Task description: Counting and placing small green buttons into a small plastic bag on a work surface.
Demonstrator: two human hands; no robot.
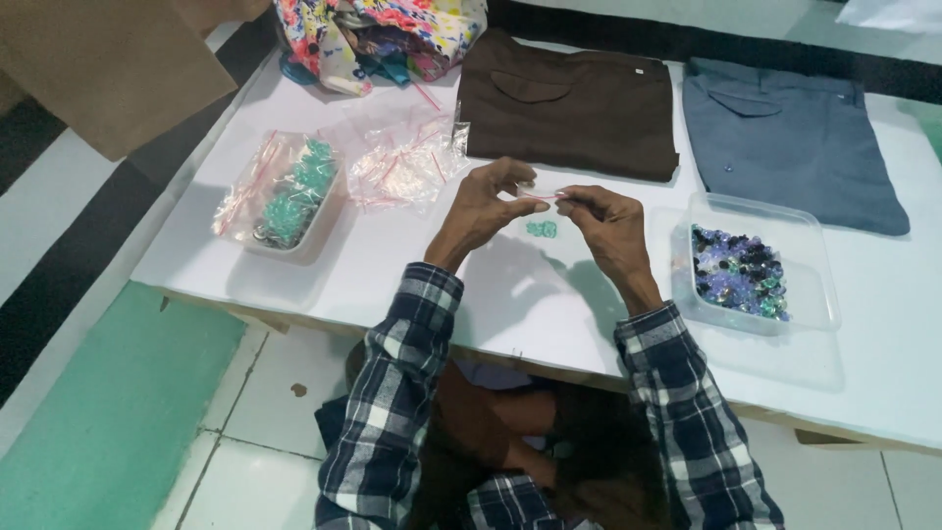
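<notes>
Above the white counter (pixel 294 285), just short of the folded brown garment (pixel 574 103), I see both hands raised and meeting over one small clear bag (pixel 543 197) with a red strip along its mouth. My left hand (pixel 486 208) pinches the bag's left end between thumb and fingertips; my right hand (pixel 608 224) pinches the right end the same way, so each grip is clenched on the bag and neither is free. The bag's long axis runs across, left to right, stretched between the two pinches and roughly parallel to the near edge of the brown garment.

Directly below the bag, on the counter, lie two small teal beads (pixel 541 229), touching each other. They sit between my wrists, a shade nearer the right hand's fingers than the left's. The bag's mouth faces up and away from them, so they lie under it, not in it; whether anything is already inside I cannot tell.

Right of the brown garment's near corner stands a clear tub (pixel 814 285) of mixed purple and green beads, close to my right wrist. Left of that garment lie loose empty bags (pixel 407 162) and a tray of teal beads (pixel 289 196), well apart from my left hand. A folded blue-grey garment (pixel 790 137) lies beside the brown one.
</notes>
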